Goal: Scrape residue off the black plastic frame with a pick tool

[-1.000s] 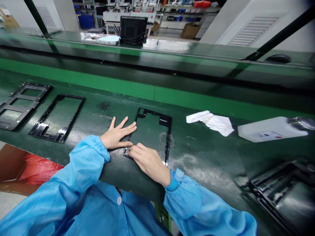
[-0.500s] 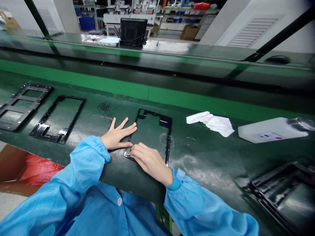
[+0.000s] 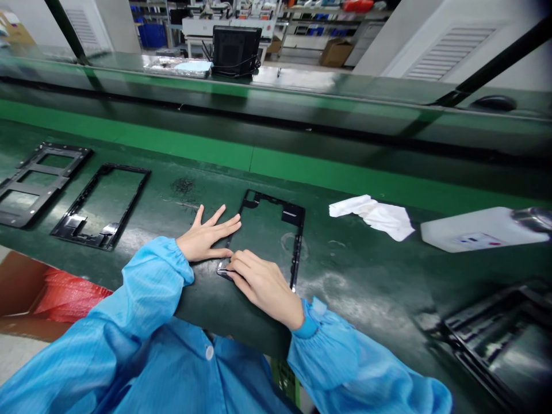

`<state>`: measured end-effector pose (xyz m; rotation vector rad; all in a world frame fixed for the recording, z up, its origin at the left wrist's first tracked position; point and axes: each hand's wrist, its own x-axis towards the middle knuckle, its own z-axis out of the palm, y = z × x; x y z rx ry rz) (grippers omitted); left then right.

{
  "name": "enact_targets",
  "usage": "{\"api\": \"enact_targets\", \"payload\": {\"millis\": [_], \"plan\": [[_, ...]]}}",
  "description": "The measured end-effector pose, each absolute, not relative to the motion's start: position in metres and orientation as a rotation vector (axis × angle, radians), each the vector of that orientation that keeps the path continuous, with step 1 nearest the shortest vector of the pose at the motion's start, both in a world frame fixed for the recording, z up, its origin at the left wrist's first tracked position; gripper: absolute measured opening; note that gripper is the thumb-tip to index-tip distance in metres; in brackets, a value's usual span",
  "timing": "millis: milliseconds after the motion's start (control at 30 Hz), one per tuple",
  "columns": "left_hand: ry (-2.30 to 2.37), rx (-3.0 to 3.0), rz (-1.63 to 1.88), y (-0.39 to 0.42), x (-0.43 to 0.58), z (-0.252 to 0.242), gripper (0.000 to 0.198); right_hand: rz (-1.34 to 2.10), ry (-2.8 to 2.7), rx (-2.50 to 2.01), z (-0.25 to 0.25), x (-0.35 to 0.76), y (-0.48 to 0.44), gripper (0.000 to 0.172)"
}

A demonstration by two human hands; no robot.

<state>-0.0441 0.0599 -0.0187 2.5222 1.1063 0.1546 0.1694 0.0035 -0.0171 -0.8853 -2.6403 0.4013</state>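
A thin black rectangular frame [image 3: 297,247] lies flat on the green tabletop before me. My left hand [image 3: 208,237] rests palm down with its fingers spread, fingertips and thumb at the frame's left edge. At the near left corner, my right hand [image 3: 260,283] has its fingers pinched together and pressed down. A small shiny sliver shows beside those fingertips, but I cannot make out whether it is a held thing or part of the corner. This hand and wrist hide much of the frame's near edge.
Left of my hands lie another black frame [image 3: 116,227] and a grey plate with openings [image 3: 32,192]. Black scraps [image 3: 183,185] are scattered beyond my left hand. To the right are a crumpled white cloth [image 3: 379,217], a white bottle [image 3: 470,230] on its side and stacked black frames [image 3: 487,339].
My right hand has shifted very slightly at the frame's corner, its fingers still pinched. The left hand stays in place. The whole view has moved a little.
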Motion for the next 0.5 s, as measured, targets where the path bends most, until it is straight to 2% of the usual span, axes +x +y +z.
{"api": "enact_targets", "payload": {"millis": [300, 500], "plan": [[1.09, 2.529, 0.165, 0.0603, -0.0444, -0.0204, 0.073, 0.383, -2.621, -0.846, -0.0192, 0.1663, 0.0039, 0.02], [1.09, 2.534, 0.147, 0.0605, -0.0447, -0.0197, 0.072, 0.507, -2.587, -0.784, -0.0213, 0.1695, 0.0088, 0.019]]}}
